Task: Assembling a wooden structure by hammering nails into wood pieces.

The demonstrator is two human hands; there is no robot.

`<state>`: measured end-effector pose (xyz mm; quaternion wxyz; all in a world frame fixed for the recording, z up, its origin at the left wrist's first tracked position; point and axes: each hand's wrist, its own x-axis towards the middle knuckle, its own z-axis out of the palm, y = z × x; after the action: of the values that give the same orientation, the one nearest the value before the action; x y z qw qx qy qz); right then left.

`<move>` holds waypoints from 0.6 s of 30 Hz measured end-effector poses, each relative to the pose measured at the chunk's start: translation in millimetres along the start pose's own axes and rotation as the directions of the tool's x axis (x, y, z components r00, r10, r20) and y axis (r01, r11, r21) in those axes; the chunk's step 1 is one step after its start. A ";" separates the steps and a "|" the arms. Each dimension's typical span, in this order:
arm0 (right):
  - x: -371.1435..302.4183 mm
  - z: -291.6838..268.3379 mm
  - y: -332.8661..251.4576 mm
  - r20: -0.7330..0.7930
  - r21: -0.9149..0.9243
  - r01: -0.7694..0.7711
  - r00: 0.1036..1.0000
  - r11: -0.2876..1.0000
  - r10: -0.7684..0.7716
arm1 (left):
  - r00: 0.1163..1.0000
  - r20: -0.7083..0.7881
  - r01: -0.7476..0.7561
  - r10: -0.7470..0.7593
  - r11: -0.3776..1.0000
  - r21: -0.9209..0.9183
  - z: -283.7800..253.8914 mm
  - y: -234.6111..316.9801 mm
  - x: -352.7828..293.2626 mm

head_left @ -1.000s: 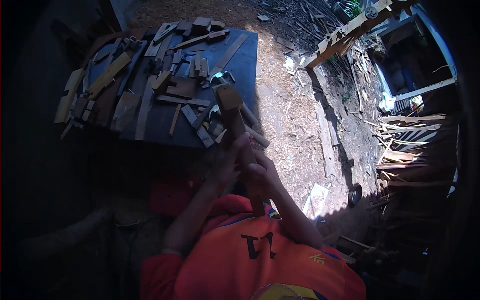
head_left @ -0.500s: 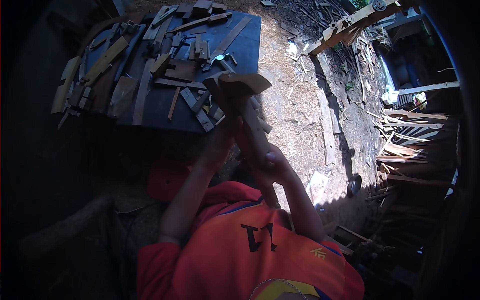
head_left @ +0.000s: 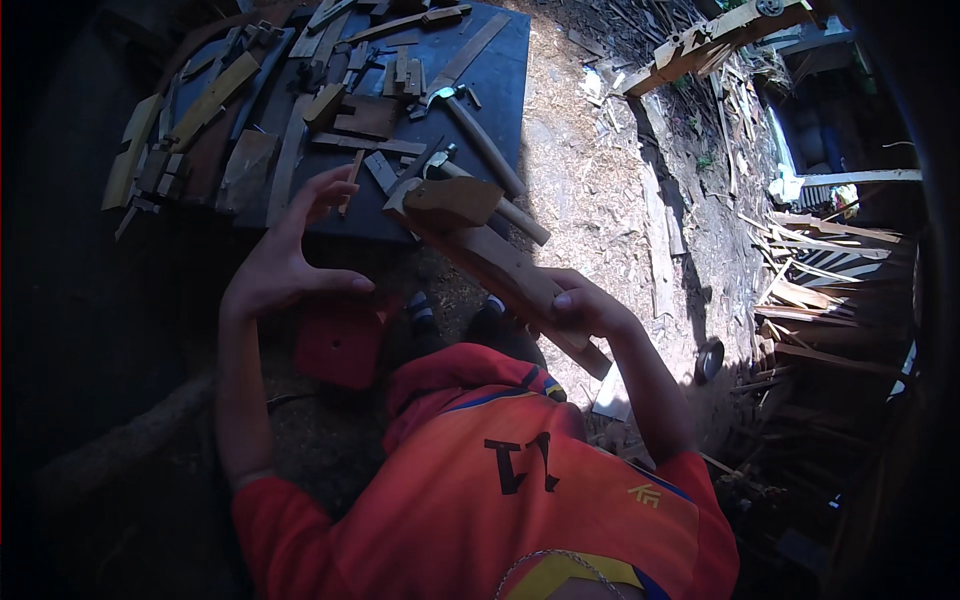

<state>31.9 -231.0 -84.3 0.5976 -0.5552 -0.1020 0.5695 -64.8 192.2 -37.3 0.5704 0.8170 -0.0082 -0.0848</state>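
My right hand [head_left: 588, 303] is wrapped round the lower part of a long wooden piece [head_left: 505, 265], its thumb on top. The piece slants up and left, and a curved wooden block [head_left: 455, 203] sits across its far end. My left hand [head_left: 285, 255] is off to the left, touching nothing, fingers spread and bent with the thumb apart. Beyond the curved block, two hammers with wooden handles lie on the dark table [head_left: 500, 75]: a claw hammer [head_left: 483, 142] and a smaller hammer [head_left: 515, 215], partly hidden by the block.
Wood offcuts, such as a yellowish board [head_left: 213, 103], are strewn over the table. A red stool [head_left: 340, 345] stands below its near edge. Split wood [head_left: 810, 280] is piled at the right, near a dark round object [head_left: 709, 360]. Shavings cover the ground.
My left hand has let go of the wooden piece and moved left, opening. The piece, still in my right hand, has tilted left and lowered, uncovering the hammers.
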 end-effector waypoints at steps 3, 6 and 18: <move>5.8 2.9 -12.8 0.091 -0.021 -0.020 0.996 1.000 0.022 | 0.986 0.014 -0.165 0.164 0.978 0.132 15.4 15.5 7.5; 8.3 4.3 -18.4 0.119 -0.010 -0.114 0.986 0.993 0.115 | 0.969 0.123 -0.231 0.214 0.963 0.142 30.9 14.3 13.3; 1.8 2.4 4.1 -0.063 -0.027 -0.242 0.969 0.970 0.240 | 0.915 -0.262 0.399 -0.307 0.592 0.701 -160.3 -156.6 61.0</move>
<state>28.4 -229.4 -87.5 0.5169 -0.5903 -0.0260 0.6194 6.0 389.3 -137.6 0.1597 0.9654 0.1523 -0.1389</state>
